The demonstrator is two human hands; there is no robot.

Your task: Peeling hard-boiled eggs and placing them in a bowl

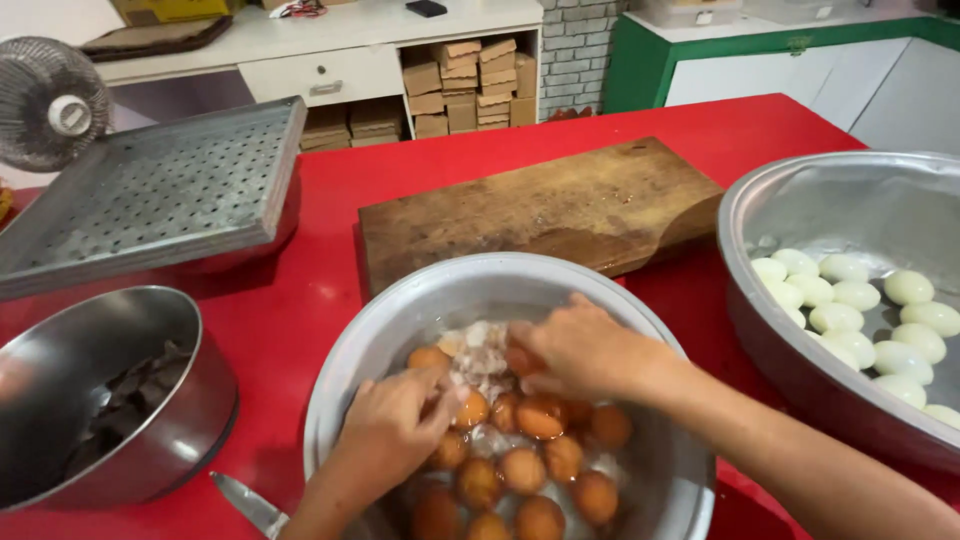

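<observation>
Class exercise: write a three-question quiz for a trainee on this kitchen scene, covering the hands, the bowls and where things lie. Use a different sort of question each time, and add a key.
1. True or false: both hands reach into the middle bowl of brown eggs.
2. Where do the peeled white eggs lie? A) on the wooden board B) in the big basin at right C) on the perforated tray
3. Fill in: the small steel bowl at left holds dark ______.

Key: 1 true: the left hand and the right hand are both among the eggs. 2 B. 3 scraps; their kind cannot be told.
</observation>
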